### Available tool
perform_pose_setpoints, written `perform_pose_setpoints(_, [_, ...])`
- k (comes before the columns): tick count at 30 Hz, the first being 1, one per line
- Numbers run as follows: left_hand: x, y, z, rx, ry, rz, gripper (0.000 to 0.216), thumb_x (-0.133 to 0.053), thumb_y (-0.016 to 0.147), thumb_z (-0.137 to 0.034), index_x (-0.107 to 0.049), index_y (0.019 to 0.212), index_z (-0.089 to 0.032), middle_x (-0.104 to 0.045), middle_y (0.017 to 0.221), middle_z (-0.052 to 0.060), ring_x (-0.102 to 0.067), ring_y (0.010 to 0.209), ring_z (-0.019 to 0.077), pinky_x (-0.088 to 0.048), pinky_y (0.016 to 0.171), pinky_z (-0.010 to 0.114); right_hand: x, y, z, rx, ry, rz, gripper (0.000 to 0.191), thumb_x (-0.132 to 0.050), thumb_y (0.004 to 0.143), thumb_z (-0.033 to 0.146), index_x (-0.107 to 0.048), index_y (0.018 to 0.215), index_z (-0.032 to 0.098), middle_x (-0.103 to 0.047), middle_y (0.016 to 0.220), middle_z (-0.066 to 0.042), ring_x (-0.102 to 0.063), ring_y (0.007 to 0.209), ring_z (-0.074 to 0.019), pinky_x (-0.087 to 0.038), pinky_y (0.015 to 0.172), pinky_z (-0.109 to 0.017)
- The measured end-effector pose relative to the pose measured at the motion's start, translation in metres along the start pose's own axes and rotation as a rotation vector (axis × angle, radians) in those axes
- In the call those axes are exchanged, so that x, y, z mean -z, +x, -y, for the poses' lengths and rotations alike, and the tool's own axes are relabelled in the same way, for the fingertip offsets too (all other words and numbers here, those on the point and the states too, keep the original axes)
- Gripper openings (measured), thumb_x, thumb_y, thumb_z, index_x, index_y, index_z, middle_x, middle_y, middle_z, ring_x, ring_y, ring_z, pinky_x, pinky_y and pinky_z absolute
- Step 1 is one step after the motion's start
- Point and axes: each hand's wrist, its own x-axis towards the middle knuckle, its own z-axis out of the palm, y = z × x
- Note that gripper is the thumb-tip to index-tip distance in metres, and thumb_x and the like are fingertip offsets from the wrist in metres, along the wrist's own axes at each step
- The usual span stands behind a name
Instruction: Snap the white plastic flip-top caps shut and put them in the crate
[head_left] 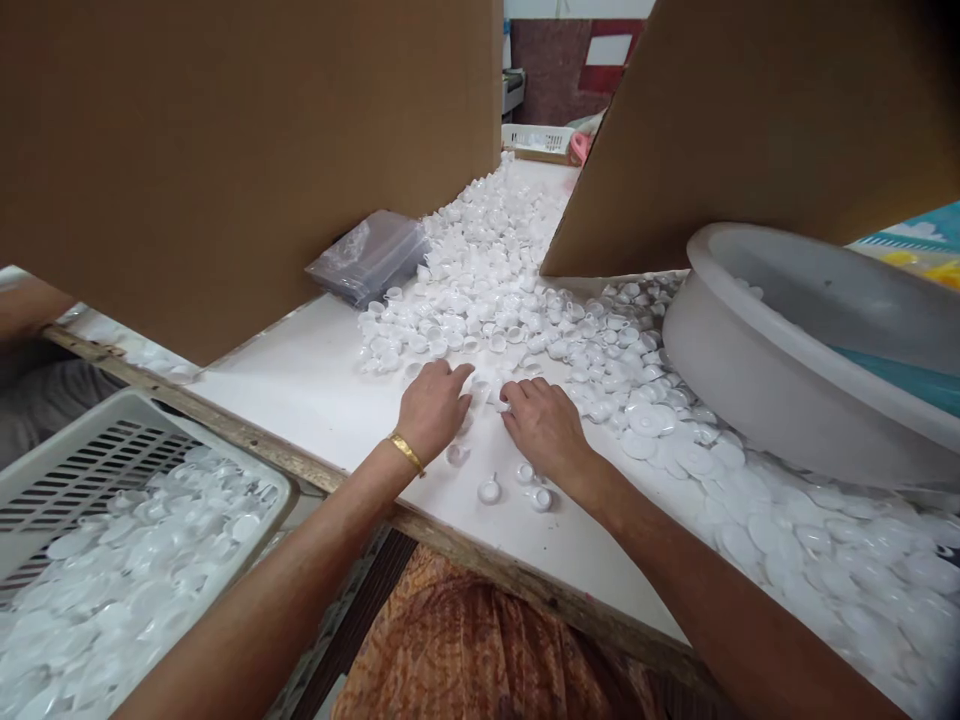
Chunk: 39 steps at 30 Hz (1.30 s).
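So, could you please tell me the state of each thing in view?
Left hand: thumb and forefinger apart
Right hand: pinching a small white piece
Small white cups: mostly heaped, some loose
Near slatted basket: partly filled
Round tub: open-topped, teal item inside
Clear plastic packet: lying flat
Cardboard panels: standing
Far slatted basket: contents unclear
Gold bracelet: worn

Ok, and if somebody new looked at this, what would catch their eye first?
Probably the sprawling heap of small white pieces on the tabletop, trailing back between two brown cardboard panels. Next, perhaps, the gold bracelet by the left hand at centre, with the right hand beside it. The big pale tub at right and the slotted basket of white pieces at lower left also stand out.
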Motion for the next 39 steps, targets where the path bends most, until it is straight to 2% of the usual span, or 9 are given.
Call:
perform_pose_setpoints(3, [-0.012,0.017,-0.001,-0.04,-0.047,0.018,0.037,-0.047,0.083,-0.021,-0.053,0.119,-0.023,-0.059,0.094,0.007,-0.054,0.092,0.0213,-0.041,0.075,0.03,0.01,-0.009,-0.001,-0.015,0.001,0.035,0.016,-0.048,0.083,0.017,-0.058,0.096,0.02,-0.062,0.088,-0.006,-0.052,0.087,-0.0212,-0.034,0.072,-0.032])
perform_pose_setpoints(8, [-0.02,0.029,0.0,-0.022,-0.054,0.025,0.027,-0.042,0.084,-0.018,-0.062,0.101,-0.022,-0.06,0.086,0.005,-0.057,0.083,0.0195,-0.04,0.067,0.028,0.022,-0.023,-0.005,-0.046,-0.045,0.177,0.015,-0.049,0.084,0.023,-0.063,0.084,0.019,-0.062,0.082,-0.007,-0.053,0.082,-0.0219,-0.035,0.069,-0.033])
perform_pose_setpoints(14, [-0.017,0.029,0.005,0.054,-0.011,-0.069,0.025,-0.041,0.081,-0.012,-0.059,0.098,-0.017,-0.052,0.1,0.009,-0.057,0.079,0.0181,-0.04,0.063,0.028,0.015,0.001,0.003,-0.026,-0.019,0.026,0.02,-0.053,0.084,0.03,-0.061,0.098,0.019,-0.059,0.096,-0.009,-0.049,0.093,-0.0237,-0.038,0.073,-0.033])
perform_pose_setpoints(20, [-0.021,0.02,0.011,-0.02,-0.169,-0.047,0.023,-0.044,0.082,-0.017,-0.064,0.092,-0.017,-0.054,0.093,0.008,-0.055,0.08,0.0172,-0.041,0.07,0.028,-0.002,0.031,0.008,0.019,-0.069,0.056,0.017,-0.055,0.082,0.025,-0.061,0.095,0.016,-0.057,0.098,-0.012,-0.046,0.098,-0.0253,-0.037,0.078,-0.036])
perform_pose_setpoints(24, [-0.023,0.022,0.018,0.045,-0.277,-0.048,0.021,-0.046,0.078,-0.016,-0.064,0.087,-0.016,-0.057,0.087,0.007,-0.055,0.08,0.0181,-0.041,0.073,0.029,-0.002,0.027,0.008,0.002,0.042,0.02,0.018,-0.054,0.082,0.025,-0.059,0.096,0.015,-0.06,0.094,-0.01,-0.049,0.094,-0.0235,-0.038,0.075,-0.034])
perform_pose_setpoints(28, [-0.026,0.03,0.021,0.146,-0.378,-0.067,0.031,-0.044,0.074,-0.011,-0.062,0.099,-0.017,-0.061,0.078,0.003,-0.056,0.073,0.0153,-0.044,0.069,0.026,0.006,0.012,0.003,-0.077,0.266,0.006,0.024,-0.054,0.08,0.024,-0.053,0.104,0.018,-0.062,0.09,-0.004,-0.053,0.086,-0.0178,-0.039,0.068,-0.027])
perform_pose_setpoints(31, [-0.027,0.034,0.018,0.157,-0.448,-0.039,0.035,-0.04,0.076,-0.012,-0.063,0.101,-0.019,-0.063,0.075,0.001,-0.058,0.068,0.0128,-0.045,0.066,0.023,0.014,0.003,0.0,-0.075,0.232,0.035,0.025,-0.056,0.08,0.025,-0.055,0.105,0.021,-0.061,0.091,-0.003,-0.052,0.087,-0.0182,-0.039,0.068,-0.027])
perform_pose_setpoints(35, [-0.023,0.031,0.007,0.104,-0.449,-0.04,0.031,-0.044,0.081,-0.02,-0.064,0.105,-0.018,-0.063,0.092,0.006,-0.059,0.082,0.0167,-0.046,0.076,0.028,0.018,-0.002,0.006,-0.005,-0.012,0.142,0.015,-0.056,0.081,0.027,-0.064,0.092,0.019,-0.061,0.087,-0.007,-0.051,0.089,-0.0225,-0.038,0.069,-0.031])
perform_pose_setpoints(39, [-0.021,0.013,-0.006,-0.116,-0.223,-0.065,0.039,-0.035,0.086,-0.014,-0.053,0.12,-0.016,-0.05,0.124,0.013,-0.056,0.1,0.0207,-0.046,0.083,0.033,0.012,-0.004,0.019,0.006,-0.086,0.19,0.017,-0.06,0.08,0.032,-0.065,0.085,0.017,-0.061,0.085,-0.009,-0.052,0.088,-0.0241,-0.039,0.07,-0.033])
